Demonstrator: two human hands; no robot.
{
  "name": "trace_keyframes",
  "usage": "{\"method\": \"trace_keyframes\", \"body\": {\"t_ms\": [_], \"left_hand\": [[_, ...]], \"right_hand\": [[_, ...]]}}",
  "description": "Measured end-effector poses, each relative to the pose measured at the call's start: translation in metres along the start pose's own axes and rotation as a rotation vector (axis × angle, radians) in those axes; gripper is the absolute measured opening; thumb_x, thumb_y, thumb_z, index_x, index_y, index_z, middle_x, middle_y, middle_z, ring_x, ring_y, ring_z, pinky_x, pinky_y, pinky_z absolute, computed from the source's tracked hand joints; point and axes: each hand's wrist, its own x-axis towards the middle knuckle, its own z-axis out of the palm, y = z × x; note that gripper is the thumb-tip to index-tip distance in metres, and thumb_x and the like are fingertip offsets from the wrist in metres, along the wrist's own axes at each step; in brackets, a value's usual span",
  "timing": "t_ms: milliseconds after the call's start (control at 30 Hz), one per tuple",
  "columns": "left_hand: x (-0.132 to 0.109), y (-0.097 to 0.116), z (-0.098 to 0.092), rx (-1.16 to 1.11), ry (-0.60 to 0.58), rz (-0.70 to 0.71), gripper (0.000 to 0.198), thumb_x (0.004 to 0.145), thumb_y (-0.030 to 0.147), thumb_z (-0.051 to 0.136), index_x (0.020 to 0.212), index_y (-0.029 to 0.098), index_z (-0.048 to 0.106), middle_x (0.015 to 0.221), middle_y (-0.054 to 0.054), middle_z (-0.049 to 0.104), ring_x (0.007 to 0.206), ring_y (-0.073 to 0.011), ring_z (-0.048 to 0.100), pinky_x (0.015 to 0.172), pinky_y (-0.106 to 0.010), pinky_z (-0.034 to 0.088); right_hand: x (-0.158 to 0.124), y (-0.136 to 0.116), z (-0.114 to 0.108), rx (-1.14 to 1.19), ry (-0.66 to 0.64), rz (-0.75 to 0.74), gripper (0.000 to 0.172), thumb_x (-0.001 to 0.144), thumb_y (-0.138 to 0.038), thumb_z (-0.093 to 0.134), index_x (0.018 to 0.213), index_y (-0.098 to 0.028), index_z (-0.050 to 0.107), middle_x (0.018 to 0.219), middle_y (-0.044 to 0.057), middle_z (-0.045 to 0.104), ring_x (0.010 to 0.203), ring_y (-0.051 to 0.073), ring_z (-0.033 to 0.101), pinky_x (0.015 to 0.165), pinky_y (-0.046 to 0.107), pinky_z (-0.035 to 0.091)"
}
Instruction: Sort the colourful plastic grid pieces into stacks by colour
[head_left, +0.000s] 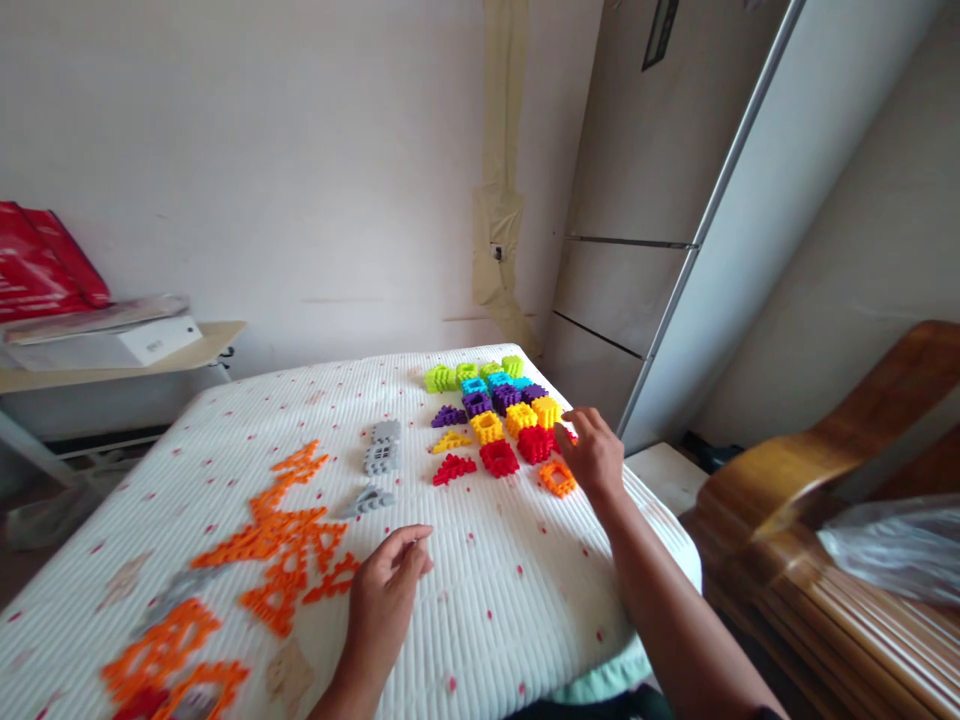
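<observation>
Colourful plastic interlocking pieces lie on a white quilted table cover. My right hand reaches to the far right group, fingers curled at a red piece, beside an orange piece. What it grips, if anything, is hidden. My left hand rests near the middle with fingers loosely bent and nothing in it. Beside it lie flat orange pieces. Grey pieces sit further back.
Rows of green, blue, purple, yellow and red pieces fill the far right corner. More orange pieces lie at the near left. A wooden chair stands right of the table, a shelf with a red bag at left.
</observation>
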Motion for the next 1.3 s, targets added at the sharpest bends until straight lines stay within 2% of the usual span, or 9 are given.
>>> {"method": "trace_keyframes", "body": {"t_ms": [67, 133, 233, 433, 533, 633, 800, 1000, 1300], "left_hand": [[0.0, 0.002, 0.0, -0.004, 0.006, -0.005, 0.043, 0.065, 0.052, 0.057, 0.087, 0.016, 0.065, 0.059, -0.002, 0.061, 0.055, -0.017, 0.058, 0.045, -0.024, 0.04], [0.0, 0.004, 0.0, -0.007, 0.013, 0.004, 0.042, 0.064, 0.052, 0.057, 0.084, 0.016, 0.066, 0.058, -0.002, 0.061, 0.054, -0.0168, 0.057, 0.044, -0.024, 0.04], [0.0, 0.004, 0.001, 0.005, 0.019, 0.018, 0.04, 0.063, 0.051, 0.057, 0.082, 0.017, 0.066, 0.058, -0.002, 0.061, 0.053, -0.0167, 0.057, 0.043, -0.023, 0.041], [0.0, 0.002, 0.0, 0.031, 0.005, 0.011, 0.042, 0.065, 0.051, 0.055, 0.086, 0.016, 0.065, 0.057, -0.002, 0.061, 0.055, -0.0169, 0.058, 0.044, -0.023, 0.041], [-0.001, 0.005, 0.0, 0.014, 0.008, 0.006, 0.043, 0.063, 0.052, 0.056, 0.084, 0.016, 0.065, 0.057, -0.002, 0.061, 0.054, -0.0165, 0.057, 0.043, -0.023, 0.041], [-0.001, 0.008, 0.001, 0.009, 0.012, 0.007, 0.042, 0.061, 0.052, 0.058, 0.082, 0.016, 0.066, 0.056, -0.002, 0.06, 0.053, -0.0165, 0.057, 0.042, -0.023, 0.04], [-0.002, 0.006, 0.001, 0.016, 0.013, -0.007, 0.039, 0.064, 0.049, 0.058, 0.086, 0.017, 0.065, 0.061, -0.002, 0.063, 0.053, -0.0161, 0.057, 0.04, -0.022, 0.038], [0.0, 0.002, 0.0, 0.03, -0.012, -0.003, 0.04, 0.066, 0.049, 0.057, 0.088, 0.017, 0.065, 0.064, -0.002, 0.064, 0.056, -0.0164, 0.058, 0.042, -0.022, 0.039], [0.0, 0.003, 0.001, 0.026, -0.005, -0.01, 0.041, 0.064, 0.05, 0.056, 0.087, 0.016, 0.064, 0.061, -0.003, 0.062, 0.057, -0.0171, 0.058, 0.043, -0.023, 0.039]], "right_hand": [[0.005, 0.02, -0.012, 0.053, 0.079, 0.106, 0.025, 0.085, -0.03, 0.042, 0.087, -0.019, 0.064, 0.092, 0.005, 0.063, 0.075, 0.015, 0.057, 0.064, 0.024, 0.037], [0.007, 0.039, -0.021, 0.079, 0.104, 0.203, 0.024, 0.081, -0.031, 0.044, 0.083, -0.019, 0.065, 0.086, 0.004, 0.064, 0.068, 0.015, 0.056, 0.062, 0.025, 0.037], [0.002, 0.058, -0.029, 0.073, 0.116, 0.251, 0.025, 0.079, -0.034, 0.046, 0.082, -0.019, 0.065, 0.084, 0.005, 0.065, 0.069, 0.017, 0.057, 0.064, 0.027, 0.038], [-0.016, 0.071, -0.024, 0.113, 0.032, 0.145, 0.028, 0.078, -0.039, 0.049, 0.09, -0.018, 0.064, 0.091, 0.007, 0.064, 0.083, 0.021, 0.057, 0.073, 0.032, 0.042], [-0.019, 0.077, -0.017, 0.154, -0.047, -0.022, 0.03, 0.078, -0.037, 0.052, 0.099, -0.019, 0.063, 0.108, 0.01, 0.061, 0.101, 0.025, 0.053, 0.085, 0.039, 0.04], [-0.018, 0.082, -0.011, 0.163, -0.183, -0.152, 0.04, 0.075, -0.035, 0.057, 0.112, -0.019, 0.059, 0.124, 0.012, 0.053, 0.113, 0.027, 0.046, 0.09, 0.043, 0.037], [-0.018, 0.088, -0.004, 0.162, -0.325, -0.151, 0.048, 0.074, -0.035, 0.061, 0.12, -0.021, 0.054, 0.125, 0.011, 0.054, 0.114, 0.027, 0.045, 0.088, 0.043, 0.04], [-0.018, 0.093, 0.002, 0.27, -0.349, -0.147, 0.047, 0.074, -0.033, 0.061, 0.118, -0.02, 0.054, 0.123, 0.01, 0.056, 0.113, 0.025, 0.046, 0.093, 0.042, 0.038], [-0.015, 0.092, 0.0, 0.341, -0.403, -0.053, 0.047, 0.073, -0.03, 0.058, 0.119, -0.018, 0.054, 0.117, 0.011, 0.056, 0.113, 0.024, 0.048, 0.096, 0.041, 0.038]]}}
